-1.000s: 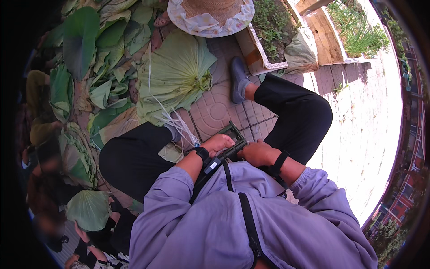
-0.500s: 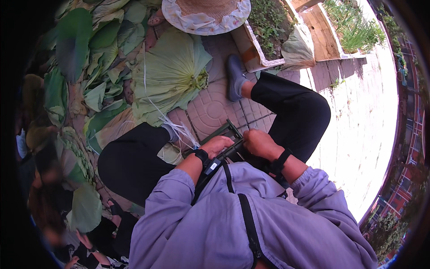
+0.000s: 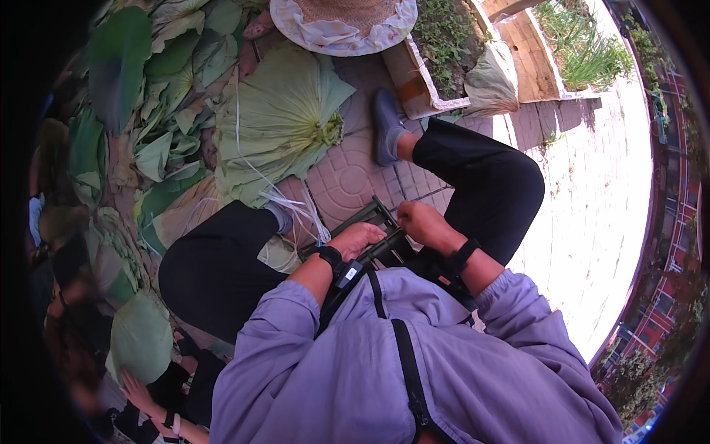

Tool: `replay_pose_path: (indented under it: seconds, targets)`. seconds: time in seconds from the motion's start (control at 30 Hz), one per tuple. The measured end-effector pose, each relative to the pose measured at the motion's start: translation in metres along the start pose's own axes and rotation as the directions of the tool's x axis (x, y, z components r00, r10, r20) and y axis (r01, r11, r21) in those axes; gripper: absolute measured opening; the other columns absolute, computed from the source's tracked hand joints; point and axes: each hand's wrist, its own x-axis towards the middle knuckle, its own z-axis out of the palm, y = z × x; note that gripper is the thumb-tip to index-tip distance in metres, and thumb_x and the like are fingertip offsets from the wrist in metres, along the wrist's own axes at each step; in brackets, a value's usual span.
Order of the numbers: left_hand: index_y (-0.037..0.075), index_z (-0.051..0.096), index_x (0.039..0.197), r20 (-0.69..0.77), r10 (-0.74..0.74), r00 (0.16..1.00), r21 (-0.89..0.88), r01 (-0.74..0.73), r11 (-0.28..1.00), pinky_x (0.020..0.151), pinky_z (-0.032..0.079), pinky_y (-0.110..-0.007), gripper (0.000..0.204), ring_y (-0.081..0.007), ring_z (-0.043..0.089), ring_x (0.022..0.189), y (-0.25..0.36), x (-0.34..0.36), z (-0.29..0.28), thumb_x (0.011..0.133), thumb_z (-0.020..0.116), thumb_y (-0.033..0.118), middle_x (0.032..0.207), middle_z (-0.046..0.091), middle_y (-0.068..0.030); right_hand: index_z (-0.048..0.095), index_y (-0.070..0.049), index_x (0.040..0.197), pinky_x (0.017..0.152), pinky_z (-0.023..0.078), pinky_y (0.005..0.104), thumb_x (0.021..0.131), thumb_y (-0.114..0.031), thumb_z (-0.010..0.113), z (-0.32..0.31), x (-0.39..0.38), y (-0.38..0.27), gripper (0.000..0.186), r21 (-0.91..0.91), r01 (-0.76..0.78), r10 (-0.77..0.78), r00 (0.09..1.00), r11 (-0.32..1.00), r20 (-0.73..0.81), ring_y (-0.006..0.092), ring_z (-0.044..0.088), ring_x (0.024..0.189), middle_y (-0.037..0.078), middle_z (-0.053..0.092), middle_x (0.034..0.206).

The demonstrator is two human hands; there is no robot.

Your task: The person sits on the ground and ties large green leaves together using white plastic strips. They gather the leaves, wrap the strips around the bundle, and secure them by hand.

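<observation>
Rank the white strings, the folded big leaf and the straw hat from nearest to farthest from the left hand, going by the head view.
From the left hand:
1. White strings: just ahead and left of it, by the knee.
2. Folded big leaf: farther ahead, on the paving.
3. Straw hat: farthest, at the top edge.

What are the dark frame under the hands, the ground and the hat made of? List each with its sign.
Dark frame: likely metal, matt black; thin straight bars. Both the left hand and right hand rest on it.
Ground: pinkish moulded paving blocks, with joints and a ring pattern.
Hat: woven straw, with a pale cloth brim.
</observation>
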Motion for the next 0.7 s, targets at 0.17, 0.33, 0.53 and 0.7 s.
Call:
replay_pose_path:
  seconds: [0.17,0.33,0.53,0.7]
  targets:
    - [-0.001,0.068,0.105,0.006,0.115,0.993,0.162,-0.114,0.980,0.065,0.052,-0.026,0.018,-0.0126,0.064,0.073,-0.004,0.007,-0.002,0.089,0.063,0.005,0.088,0.069,-0.0047,0.069,0.000,0.101,0.083,0.052,0.0478,0.086,-0.019,0.066,0.004,0.004,0.008,0.024,0.080,0.021,-0.029,0.995,0.997,0.094,0.0427,0.068,0.095,0.026,0.070,0.096]
    - [0.001,0.068,0.102,-0.060,0.161,0.985,0.448,-0.118,0.886,0.057,0.047,-0.027,0.015,-0.0114,0.059,0.066,0.009,-0.005,0.002,0.090,0.062,0.007,0.083,0.068,-0.0041,0.069,-0.001,0.102,0.083,0.052,0.0467,0.086,-0.018,0.067,0.007,0.008,0.008,0.024,0.078,0.081,-0.090,0.988,0.994,0.128,0.0419,0.068,0.095,0.025,0.070,0.098]
    - [0.002,0.064,0.105,-0.209,0.128,0.969,0.351,-0.048,0.935,0.049,0.043,-0.024,0.014,-0.0085,0.056,0.060,0.013,-0.019,-0.012,0.095,0.059,0.011,0.080,0.066,-0.0043,0.067,0.001,0.101,0.081,0.051,0.0476,0.086,-0.013,0.064,0.006,0.002,-0.004,0.021,0.180,0.242,-0.244,0.970,0.953,-0.010,0.0435,0.066,0.094,0.024,0.069,0.095]
    - [0.004,0.061,0.109,-0.282,0.205,0.937,0.243,-0.136,0.960,0.051,0.045,-0.023,0.015,-0.0082,0.055,0.063,0.019,-0.025,-0.008,0.098,0.059,0.015,0.084,0.066,-0.0043,0.065,0.002,0.102,0.081,0.051,0.0495,0.084,-0.009,0.062,0.002,0.000,-0.002,0.021,0.249,0.098,-0.079,0.993,0.964,-0.086,0.0450,0.066,0.094,0.027,0.068,0.096]
